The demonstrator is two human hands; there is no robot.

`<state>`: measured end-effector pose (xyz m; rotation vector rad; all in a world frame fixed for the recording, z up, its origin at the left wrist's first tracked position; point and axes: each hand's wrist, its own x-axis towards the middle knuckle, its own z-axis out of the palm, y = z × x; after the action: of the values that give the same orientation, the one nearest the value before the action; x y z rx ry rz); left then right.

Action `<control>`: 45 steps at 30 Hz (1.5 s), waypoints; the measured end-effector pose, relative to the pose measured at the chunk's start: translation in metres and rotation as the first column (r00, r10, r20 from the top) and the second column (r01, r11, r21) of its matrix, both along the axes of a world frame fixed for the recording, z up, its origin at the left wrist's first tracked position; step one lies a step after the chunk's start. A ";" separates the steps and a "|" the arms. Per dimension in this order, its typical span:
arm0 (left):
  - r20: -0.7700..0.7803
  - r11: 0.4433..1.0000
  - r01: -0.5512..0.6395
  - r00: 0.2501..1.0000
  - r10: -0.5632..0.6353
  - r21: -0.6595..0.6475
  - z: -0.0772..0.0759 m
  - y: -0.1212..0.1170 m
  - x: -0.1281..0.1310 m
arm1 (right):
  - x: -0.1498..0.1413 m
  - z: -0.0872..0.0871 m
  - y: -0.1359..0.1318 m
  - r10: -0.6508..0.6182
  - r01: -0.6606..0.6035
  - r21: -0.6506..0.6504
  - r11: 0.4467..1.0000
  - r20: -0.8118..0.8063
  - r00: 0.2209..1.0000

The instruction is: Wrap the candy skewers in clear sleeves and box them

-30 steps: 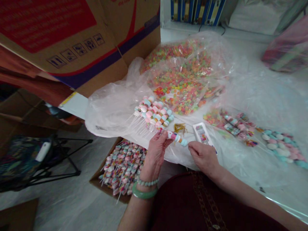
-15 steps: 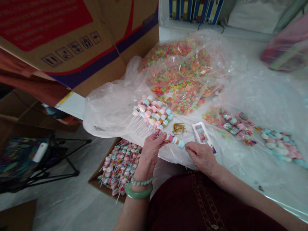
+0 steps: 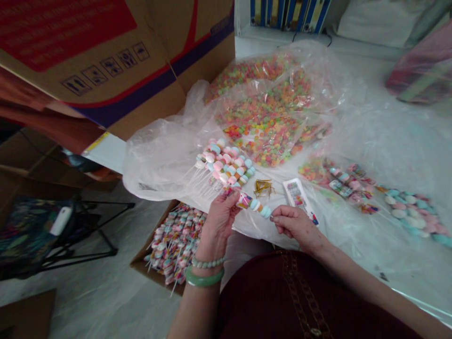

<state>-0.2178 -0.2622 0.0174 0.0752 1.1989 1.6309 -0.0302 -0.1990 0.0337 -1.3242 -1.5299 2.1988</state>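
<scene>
My left hand (image 3: 219, 221) is shut on a candy skewer (image 3: 252, 204) of pink, white and pale blue sweets, held near its pink end. My right hand (image 3: 294, 223) is beside the skewer's far tip, with thumb and fingers apart and nothing visible between them. A bundle of similar skewers (image 3: 224, 165) lies just above my left hand on clear plastic sheeting (image 3: 158, 165). A small heap of gold twist ties (image 3: 263, 188) sits above the skewer, and a white printed card (image 3: 295, 197) lies just above my right hand.
A clear bag of colourful ring candies (image 3: 264, 113) lies beyond the skewers. More skewers (image 3: 413, 214) lie at right. An open carton of skewers (image 3: 174, 247) stands below left, under a large cardboard box (image 3: 106, 61). A folding stand (image 3: 45, 230) stands at left.
My right hand has moved slightly left towards the skewer's tip, and its thumb and fingers have spread a little. My left hand still grips the skewer, which has shifted slightly.
</scene>
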 end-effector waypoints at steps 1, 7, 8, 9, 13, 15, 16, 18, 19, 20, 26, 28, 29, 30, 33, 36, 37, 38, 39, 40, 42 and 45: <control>-0.018 1.000 0.016 1.000 -0.016 -0.009 0.002 0.000 0.000 | 0.000 0.000 0.001 0.007 -0.007 0.006 1.000 0.014 1.000; -0.024 0.999 0.028 0.999 -0.029 -0.022 0.009 0.003 0.013 | 0.007 -0.007 -0.004 0.099 -0.208 0.552 0.808 0.221 0.970; -0.018 1.000 0.005 1.000 -0.006 -0.013 0.010 0.004 0.016 | 0.009 -0.009 -0.006 0.105 -0.261 0.682 0.683 0.262 0.959; -0.010 1.000 -0.019 1.000 0.019 -0.004 0.010 0.005 0.019 | 0.011 -0.010 -0.009 0.116 -0.312 0.775 0.549 0.299 0.947; 0.033 0.994 -0.106 0.994 0.105 0.026 0.006 0.009 0.023 | 0.015 -0.013 -0.016 0.142 -0.417 0.884 0.212 0.394 0.908; 0.049 0.988 -0.149 0.988 0.147 0.042 0.003 0.008 0.024 | 0.015 -0.013 -0.015 0.129 -0.430 0.886 0.175 0.412 0.902; 0.054 0.984 -0.169 0.985 0.166 0.054 0.002 0.008 0.024 | 0.015 -0.012 -0.015 0.128 -0.438 0.882 0.176 0.421 0.898; 0.059 0.981 -0.180 0.983 0.175 0.077 0.000 0.007 0.025 | 0.014 -0.011 -0.012 0.149 -0.456 0.865 0.210 0.433 0.889; 0.059 0.982 -0.169 0.985 0.164 0.083 0.000 0.006 0.025 | 0.014 -0.011 -0.011 0.162 -0.459 0.855 0.244 0.430 0.888; 0.057 0.985 -0.152 0.987 0.147 0.084 0.000 0.005 0.026 | 0.014 -0.010 -0.010 0.175 -0.452 0.844 0.290 0.418 0.892; -0.007 0.999 -0.004 1.000 0.005 0.049 0.004 0.004 0.026 | 0.010 -0.009 0.001 0.201 -0.300 0.568 0.766 0.233 0.952; -0.018 0.999 0.032 0.999 -0.032 0.031 0.003 0.003 0.024 | 0.008 -0.009 0.004 0.178 -0.221 0.343 0.913 0.151 0.972; -0.018 0.999 0.034 0.999 -0.034 0.021 0.002 0.003 0.023 | 0.008 -0.009 0.005 0.154 -0.176 0.224 0.959 0.112 0.982; -0.015 1.000 0.023 1.000 -0.023 0.012 0.000 0.002 0.022 | 0.007 -0.009 0.005 0.127 -0.136 0.116 0.984 0.081 0.989; 0.018 0.999 -0.050 0.999 0.050 0.015 -0.004 0.000 0.021 | 0.008 -0.009 0.006 0.102 -0.102 0.007 0.995 0.054 0.993; 0.061 0.992 -0.119 0.991 0.116 0.037 -0.005 0.000 0.021 | 0.011 -0.008 0.004 0.126 -0.161 0.389 0.907 0.113 0.986; 0.067 0.991 -0.130 0.990 0.127 0.041 -0.005 0.000 0.022 | 0.011 -0.007 0.003 0.121 -0.174 0.544 0.821 0.132 0.984; 0.069 0.990 -0.134 0.989 0.130 0.044 -0.005 0.000 0.023 | 0.012 -0.007 0.002 0.111 -0.179 0.661 0.729 0.144 0.983; 0.068 0.990 -0.131 0.990 0.127 0.047 -0.005 0.001 0.024 | 0.012 -0.006 0.001 0.102 -0.177 0.731 0.659 0.146 0.984; 0.065 0.991 -0.121 0.991 0.117 0.052 -0.005 0.001 0.024 | 0.012 -0.005 -0.001 0.092 -0.169 0.757 0.631 0.144 0.985; 0.057 0.994 -0.090 0.995 0.086 0.067 -0.004 0.002 0.025 | 0.011 -0.005 -0.003 0.076 -0.148 0.687 0.712 0.135 0.988; 0.031 0.996 -0.029 0.999 0.026 0.085 -0.002 0.002 0.025 | 0.008 -0.008 -0.003 0.064 -0.071 0.244 0.967 0.036 0.997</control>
<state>-0.1925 -0.2607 0.0155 0.0883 1.1113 1.7020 -0.0220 -0.2021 0.0254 -1.2470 -1.8134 1.9558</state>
